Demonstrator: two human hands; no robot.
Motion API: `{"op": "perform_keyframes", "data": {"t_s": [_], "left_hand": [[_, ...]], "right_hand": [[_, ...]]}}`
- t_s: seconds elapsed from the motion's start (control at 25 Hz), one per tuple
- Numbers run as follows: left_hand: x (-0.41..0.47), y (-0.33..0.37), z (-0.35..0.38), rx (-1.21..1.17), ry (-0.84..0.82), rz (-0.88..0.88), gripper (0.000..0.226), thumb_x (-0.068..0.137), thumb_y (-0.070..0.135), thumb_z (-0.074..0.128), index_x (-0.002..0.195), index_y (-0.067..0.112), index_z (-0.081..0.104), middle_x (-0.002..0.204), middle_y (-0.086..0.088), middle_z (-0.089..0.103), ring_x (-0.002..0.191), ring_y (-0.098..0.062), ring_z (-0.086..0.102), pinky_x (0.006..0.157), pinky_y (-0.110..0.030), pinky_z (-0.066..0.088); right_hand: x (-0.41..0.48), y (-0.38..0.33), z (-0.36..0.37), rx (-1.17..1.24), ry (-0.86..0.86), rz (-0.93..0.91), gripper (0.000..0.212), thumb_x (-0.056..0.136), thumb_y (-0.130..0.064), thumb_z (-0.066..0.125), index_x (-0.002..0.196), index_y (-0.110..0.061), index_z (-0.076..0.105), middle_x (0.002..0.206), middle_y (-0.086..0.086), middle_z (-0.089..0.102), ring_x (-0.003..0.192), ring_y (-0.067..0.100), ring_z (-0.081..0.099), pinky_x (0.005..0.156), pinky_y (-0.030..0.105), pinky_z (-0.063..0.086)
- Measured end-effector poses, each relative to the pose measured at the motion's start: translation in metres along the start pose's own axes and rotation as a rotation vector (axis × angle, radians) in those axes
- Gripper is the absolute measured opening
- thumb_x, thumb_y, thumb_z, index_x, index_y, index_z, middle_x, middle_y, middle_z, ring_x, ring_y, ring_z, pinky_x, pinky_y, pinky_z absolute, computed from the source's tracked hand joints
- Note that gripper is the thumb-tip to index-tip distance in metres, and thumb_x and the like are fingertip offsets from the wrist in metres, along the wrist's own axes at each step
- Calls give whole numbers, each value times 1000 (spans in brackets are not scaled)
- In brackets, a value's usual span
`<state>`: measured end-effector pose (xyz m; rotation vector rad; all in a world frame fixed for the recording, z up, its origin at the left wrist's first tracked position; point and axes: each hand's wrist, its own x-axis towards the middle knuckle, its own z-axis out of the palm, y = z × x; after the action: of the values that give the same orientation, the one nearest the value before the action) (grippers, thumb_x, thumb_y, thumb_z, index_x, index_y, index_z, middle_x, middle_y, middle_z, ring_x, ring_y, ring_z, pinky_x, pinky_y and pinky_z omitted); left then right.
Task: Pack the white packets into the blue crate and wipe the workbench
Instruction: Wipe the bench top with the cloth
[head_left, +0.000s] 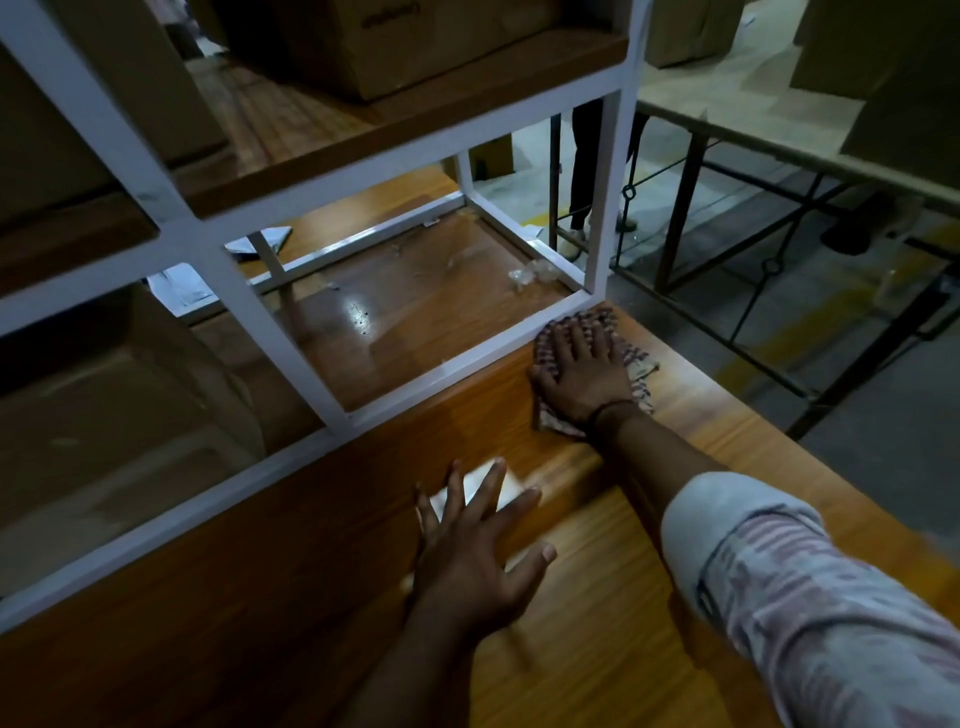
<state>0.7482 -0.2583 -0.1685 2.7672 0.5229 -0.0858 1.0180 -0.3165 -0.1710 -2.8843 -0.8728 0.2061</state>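
My right hand (584, 371) lies flat on a checked cloth (638, 370), pressing it onto the wooden workbench (597, 649) at the foot of the white frame's corner post. My left hand (475, 551) hovers over the bench nearer me, fingers spread and blurred. Under its fingertips lies a white packet (480, 486), partly hidden; whether the hand touches it I cannot tell. More white packets (179, 286) lie behind the frame on the far side. No blue crate is in view.
A white metal shelf frame (228, 270) stands on the bench, with cardboard boxes (384, 41) on its wooden shelves. Crumpled clear plastic (530, 273) lies inside the frame. The bench's right edge drops to the floor. A metal-legged table (779, 150) and a person's legs (584, 171) are beyond.
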Motion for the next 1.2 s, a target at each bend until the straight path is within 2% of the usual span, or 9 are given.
{"op": "perform_keyframes", "data": {"t_s": [0.16, 0.4, 0.56, 0.68, 0.76, 0.88, 1.0, 1.12, 1.2], "left_hand": [[-2, -1, -1, 6, -11, 9, 64, 86, 85, 34, 147, 68, 22, 165, 31, -11, 151, -15, -32, 119, -64, -15], [-4, 0, 2, -21, 17, 8, 63, 86, 86, 35, 145, 69, 22, 166, 30, -8, 152, -15, -31, 118, -62, -19], [-3, -3, 4, -7, 16, 14, 65, 86, 86, 32, 147, 68, 22, 167, 28, -7, 152, -17, -29, 118, -62, -18], [-8, -3, 1, -3, -2, 15, 67, 86, 87, 28, 149, 66, 20, 167, 26, -8, 153, -20, -27, 117, -64, -18], [-12, -2, -3, -26, -20, 13, 68, 85, 88, 28, 149, 64, 22, 168, 24, -5, 154, -23, -23, 117, -66, -15], [-14, -2, -1, -49, -10, 39, 70, 83, 88, 31, 148, 62, 26, 169, 22, 2, 156, -26, -16, 118, -66, -12], [-18, -7, 2, -20, 22, 65, 72, 84, 88, 28, 150, 60, 26, 169, 19, 5, 157, -29, -12, 118, -66, -11], [-28, -13, 6, -10, 37, 112, 71, 89, 82, 27, 153, 53, 29, 170, 13, 11, 157, -29, -6, 120, -64, -10], [-42, -22, 10, -38, 59, 155, 67, 93, 77, 28, 154, 49, 31, 170, 10, 16, 158, -27, -1, 122, -61, -7]], "right_hand": [[-59, 25, 5, -86, -55, -416, 73, 95, -74, 10, 158, -40, -5, 166, -7, -8, 153, 23, -12, 123, 47, -8], [-30, 98, -6, -7, 16, 134, 73, 96, -70, 18, 159, -38, 1, 168, -4, -1, 154, 30, -3, 123, 52, 2], [-45, 45, -3, -43, -2, -18, 73, 96, -70, 14, 158, -36, -5, 167, -3, -7, 153, 33, -9, 122, 54, -3], [-114, 18, 2, -86, -20, -337, 68, 98, -70, 13, 156, -43, -9, 162, -9, -16, 151, 22, -18, 121, 45, -13], [-166, 40, 9, -102, -15, -401, 68, 98, -72, 15, 157, -44, -5, 163, -11, -15, 150, 16, -22, 119, 38, -19], [-216, 101, 10, -94, 16, -87, 78, 88, -81, -3, 157, -45, -4, 166, -11, -13, 153, 20, -15, 123, 44, -9], [-254, 107, 11, -39, 33, 218, 86, 83, -82, -2, 158, -40, -3, 167, -7, -8, 154, 25, -10, 123, 50, -6], [-295, 49, 25, -18, 12, 204, 82, 88, -78, 3, 158, -38, -6, 164, -8, -17, 153, 28, -14, 122, 50, -12], [-332, -2, 32, 1, -1, 23, 75, 94, -74, 9, 158, -39, -7, 162, -8, -22, 153, 27, -17, 120, 46, -18]]}}
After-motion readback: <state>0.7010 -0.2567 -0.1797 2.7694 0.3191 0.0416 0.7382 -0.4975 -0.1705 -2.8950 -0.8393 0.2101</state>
